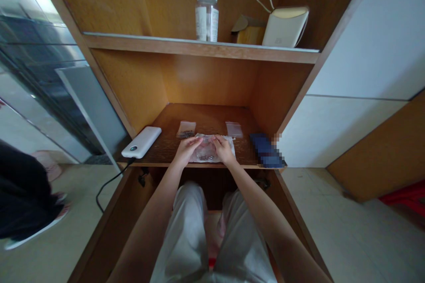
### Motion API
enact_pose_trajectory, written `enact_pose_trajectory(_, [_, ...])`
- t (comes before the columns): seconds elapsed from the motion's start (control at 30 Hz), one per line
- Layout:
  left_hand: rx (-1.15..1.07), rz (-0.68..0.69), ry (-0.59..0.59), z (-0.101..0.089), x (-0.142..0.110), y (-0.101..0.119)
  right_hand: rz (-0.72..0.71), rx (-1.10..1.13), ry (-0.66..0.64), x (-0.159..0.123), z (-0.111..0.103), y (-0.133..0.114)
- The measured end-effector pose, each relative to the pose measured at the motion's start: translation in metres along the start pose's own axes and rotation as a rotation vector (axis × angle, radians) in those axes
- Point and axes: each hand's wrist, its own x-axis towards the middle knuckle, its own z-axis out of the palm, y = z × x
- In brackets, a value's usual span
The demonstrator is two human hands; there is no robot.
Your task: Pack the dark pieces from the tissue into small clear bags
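Note:
Both my hands rest on a clear plastic bag (206, 154) of small dark metal parts lying at the front of the wooden desk (169, 143). My left hand (186, 149) pinches the bag's left top edge with curled fingers. My right hand (223, 148) grips the bag's right top edge the same way. Two smaller clear bags lie just behind: one with dark parts (186, 129) on the left, one nearly empty (234, 129) on the right.
A white power bank (142, 141) with a black cable lies at the desk's left front corner. A blue blurred object (265, 150) sits at the right. On the shelf above stand a clear bottle (206, 14), a small cardboard box (248, 31) and a white pouch (284, 25). Another person's legs show at far left.

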Motion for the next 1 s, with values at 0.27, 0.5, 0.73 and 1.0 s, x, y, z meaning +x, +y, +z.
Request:
enact_pose_trajectory(0.27, [0.112,0.054,0.011,-0.002,-0.001,-0.002,-0.076,-0.032,-0.039,-0.001,0.001,-0.003])
enact_pose_trajectory(0.5, [0.213,0.070,-0.008,-0.002,0.001,-0.004,-0.114,-0.112,-0.073,-0.001,0.000,-0.003])
enact_pose_trajectory(0.73, [0.336,0.103,-0.010,-0.003,0.001,-0.005,-0.133,-0.191,-0.133,-0.003,-0.001,-0.008])
enact_pose_trajectory(1.0, [0.296,0.090,-0.025,-0.003,0.000,-0.005,-0.108,-0.156,-0.118,-0.004,0.000,-0.011])
